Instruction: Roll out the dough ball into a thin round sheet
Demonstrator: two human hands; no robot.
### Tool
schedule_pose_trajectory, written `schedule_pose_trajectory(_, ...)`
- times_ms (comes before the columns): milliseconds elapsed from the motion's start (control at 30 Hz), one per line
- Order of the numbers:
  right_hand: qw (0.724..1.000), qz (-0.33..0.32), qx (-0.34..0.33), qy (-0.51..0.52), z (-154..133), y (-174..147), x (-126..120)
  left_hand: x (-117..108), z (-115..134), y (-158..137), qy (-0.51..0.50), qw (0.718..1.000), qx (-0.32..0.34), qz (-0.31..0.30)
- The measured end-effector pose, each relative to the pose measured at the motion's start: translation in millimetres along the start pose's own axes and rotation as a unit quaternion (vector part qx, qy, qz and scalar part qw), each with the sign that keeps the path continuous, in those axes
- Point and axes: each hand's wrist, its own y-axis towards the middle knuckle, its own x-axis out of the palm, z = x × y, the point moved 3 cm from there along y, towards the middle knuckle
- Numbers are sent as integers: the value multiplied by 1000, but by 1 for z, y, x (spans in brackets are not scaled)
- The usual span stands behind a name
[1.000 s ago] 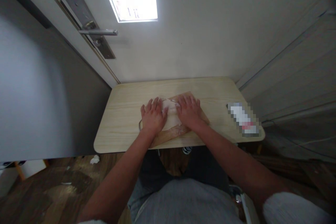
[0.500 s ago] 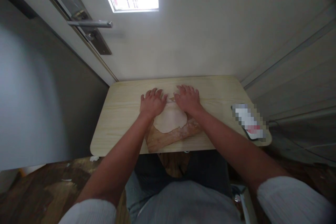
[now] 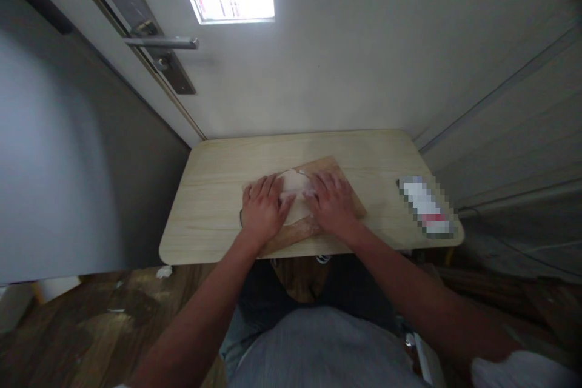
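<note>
A flattened sheet of pale dough (image 3: 294,180) lies on a wooden board (image 3: 291,232) that sits askew on the small table. Across the dough, between my thumbs, runs a short stretch of a pale bar, which looks like a floured rolling pin (image 3: 298,193); my hands cover its ends. My left hand (image 3: 265,206) is over its left end, fingers pointing forward and the thumb reaching inward. On the other end rests my right hand (image 3: 334,199), bent over it the same way. Flour whitens the board's near side and my fingers.
The light wood table (image 3: 200,206) stands against a white door with a metal handle (image 3: 163,42) and a bright window. A phone with a blurred-out screen (image 3: 425,206) lies at the table's right end. A scrap of white paper (image 3: 164,271) is on the floor at left.
Both hands have come back toward me over the dough, bringing the rolling pin along. The board's far edge now shows beyond my fingers. The view has shifted slightly.
</note>
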Motion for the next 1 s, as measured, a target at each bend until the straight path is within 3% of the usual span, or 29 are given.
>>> schedule_pose_trajectory(167,998,36,-40,42,14,-34,-6,-6,-17,-23,-46,999,-23,-2)
schedule_pose_trajectory(400,991,57,-61,101,29,-36,-10,-4,-32,-18,-131,986,-98,32)
schedule_pose_trajectory(533,984,102,-22,144,47,-39,-7,-2,-30,-14,-161,978,-129,18)
schedule_pose_trajectory(633,975,139,30,173,59,-37,-4,0,-22,-13,-162,980,-115,4)
schedule_pose_trajectory(767,956,156,90,231,63,-37,-2,5,-11,-20,-151,984,-91,32)
schedule_pose_trajectory(1000,946,155,116,260,53,-55,-4,5,5,-43,-107,990,-32,85)
